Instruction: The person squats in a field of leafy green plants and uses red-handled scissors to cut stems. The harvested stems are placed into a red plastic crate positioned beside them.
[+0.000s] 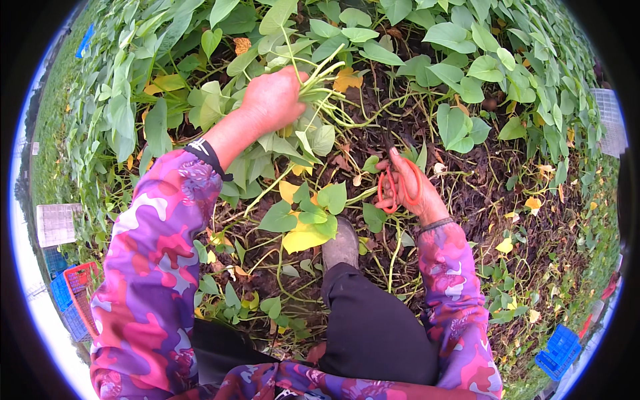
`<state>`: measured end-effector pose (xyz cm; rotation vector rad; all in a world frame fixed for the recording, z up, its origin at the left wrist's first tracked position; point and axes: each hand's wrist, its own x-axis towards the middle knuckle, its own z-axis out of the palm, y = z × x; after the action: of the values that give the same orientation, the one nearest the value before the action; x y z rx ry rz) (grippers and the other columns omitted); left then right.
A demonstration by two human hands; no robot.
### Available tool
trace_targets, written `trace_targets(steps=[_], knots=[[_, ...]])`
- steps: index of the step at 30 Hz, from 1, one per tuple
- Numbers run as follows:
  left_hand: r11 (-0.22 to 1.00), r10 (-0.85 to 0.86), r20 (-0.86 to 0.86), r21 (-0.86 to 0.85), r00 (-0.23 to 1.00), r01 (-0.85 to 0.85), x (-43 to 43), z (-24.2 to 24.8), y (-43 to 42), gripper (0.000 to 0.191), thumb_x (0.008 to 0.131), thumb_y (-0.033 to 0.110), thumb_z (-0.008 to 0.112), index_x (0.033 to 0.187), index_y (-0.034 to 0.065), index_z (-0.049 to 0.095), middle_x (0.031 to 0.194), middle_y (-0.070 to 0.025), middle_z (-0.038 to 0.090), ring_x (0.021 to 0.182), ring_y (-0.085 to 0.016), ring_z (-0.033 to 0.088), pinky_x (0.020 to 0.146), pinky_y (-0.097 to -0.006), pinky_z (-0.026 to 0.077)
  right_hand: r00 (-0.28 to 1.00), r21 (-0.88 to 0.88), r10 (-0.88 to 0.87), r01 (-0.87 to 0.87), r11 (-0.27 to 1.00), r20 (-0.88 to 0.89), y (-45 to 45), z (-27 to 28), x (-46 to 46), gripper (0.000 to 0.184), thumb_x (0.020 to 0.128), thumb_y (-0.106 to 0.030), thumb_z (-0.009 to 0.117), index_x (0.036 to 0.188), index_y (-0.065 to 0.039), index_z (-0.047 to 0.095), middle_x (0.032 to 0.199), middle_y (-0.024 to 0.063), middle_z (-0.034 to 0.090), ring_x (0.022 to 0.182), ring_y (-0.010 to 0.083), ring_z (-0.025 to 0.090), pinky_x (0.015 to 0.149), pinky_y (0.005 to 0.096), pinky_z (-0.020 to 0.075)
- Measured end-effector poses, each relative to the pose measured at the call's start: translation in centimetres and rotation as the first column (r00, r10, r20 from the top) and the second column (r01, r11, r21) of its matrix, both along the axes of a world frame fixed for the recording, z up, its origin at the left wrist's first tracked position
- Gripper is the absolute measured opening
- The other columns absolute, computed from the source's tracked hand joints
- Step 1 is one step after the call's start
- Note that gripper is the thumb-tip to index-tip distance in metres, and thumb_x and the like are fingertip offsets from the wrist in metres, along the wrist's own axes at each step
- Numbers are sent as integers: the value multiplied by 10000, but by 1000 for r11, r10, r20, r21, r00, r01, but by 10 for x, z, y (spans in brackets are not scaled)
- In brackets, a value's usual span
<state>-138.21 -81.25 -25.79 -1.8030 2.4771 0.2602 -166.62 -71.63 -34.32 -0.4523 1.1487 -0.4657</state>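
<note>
My left hand (276, 100) is closed around a bunch of leafy green stems (322, 82), whose bare ends point right and whose heart-shaped leaves hang below and left of the fist. In my right hand (422, 192) is a pair of scissors with red-orange handles (413, 184); the fingers pass through the loops. Its dark blades point away from me, and against the dark soil I cannot tell whether they are apart. A stem with green and yellow leaves (305, 217) lies low between my hands, just left of the scissors.
Dense heart-leaved vines (452, 37) cover the ground ahead and to both sides. Beneath me are dark soil and trailing stems (505, 215), with my boot (341, 245) among them. Plastic crates stand at the edges: white (57, 225), red (81, 295) and blue (559, 352).
</note>
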Motion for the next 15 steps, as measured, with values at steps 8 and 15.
trace_targets(steps=[8, 15], knots=[[995, -95, -44, -48, 994, 93, -1, 8, 19, 325, 717, 169, 667, 1024, 101, 584, 962, -115, 587, 831, -314, 648, 720, -434, 539, 994, -85, 46, -54, 995, -98, -22, -13, 19, 652, 873, -575, 546, 1106, 33, 512, 587, 6, 415, 493, 121, 455, 535, 370, 566], [984, -114, -111, -150, 987, 97, 21, 30, 49, 296, 703, 150, 664, 978, 95, 569, 932, -97, 571, 771, -328, 631, 682, -443, 526, 994, -359, -102, 112, 926, 46, -2, 1, 39, 454, 911, -431, 579, 1034, 5, 573, 527, -38, 366, 431, 64, 399, 453, 259, 501]])
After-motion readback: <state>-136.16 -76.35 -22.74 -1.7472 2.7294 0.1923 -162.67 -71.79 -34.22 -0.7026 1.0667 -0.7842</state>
